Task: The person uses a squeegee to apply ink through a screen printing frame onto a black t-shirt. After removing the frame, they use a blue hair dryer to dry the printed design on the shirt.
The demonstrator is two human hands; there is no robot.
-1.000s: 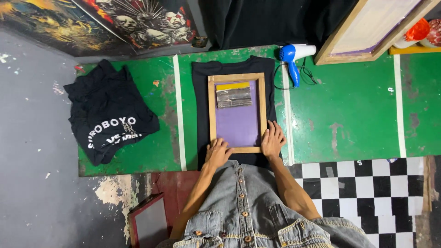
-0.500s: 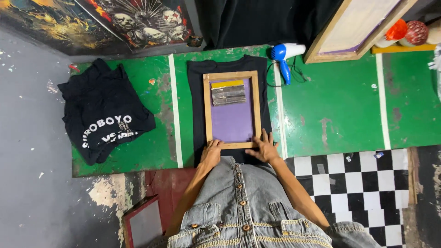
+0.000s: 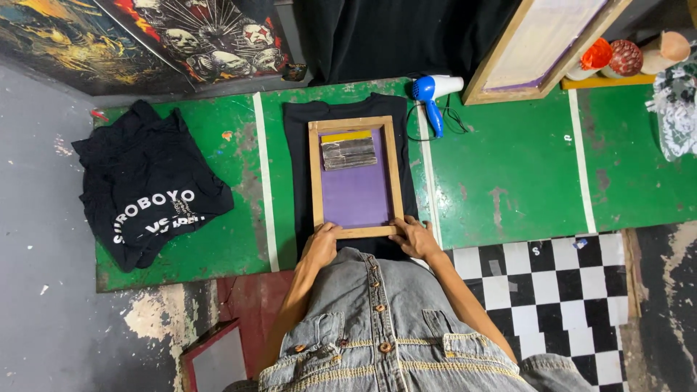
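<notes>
A wooden screen-printing frame [image 3: 315,174] with purple mesh lies on a black T-shirt [image 3: 296,156] spread over a green board [image 3: 508,174]. Inside the frame, near its far end, rests a squeegee [image 3: 349,153] with a yellow strip beyond it. My left hand [image 3: 320,243] grips the frame's near left corner. My right hand [image 3: 413,237] holds the near right corner. Both hands press on the near wooden rail.
A heap of black printed shirts [image 3: 145,192] lies on the board's left end. A blue and white hair dryer [image 3: 432,94] sits beyond the frame's right. Another framed screen [image 3: 541,43] leans at the back right, with pots [image 3: 610,58] beside it. Checkered floor [image 3: 552,290] at lower right.
Both hands slid from lying flat at the frame's near edge to gripping its near corners. The frame stayed on the shirt; the camera view shifted slightly.
</notes>
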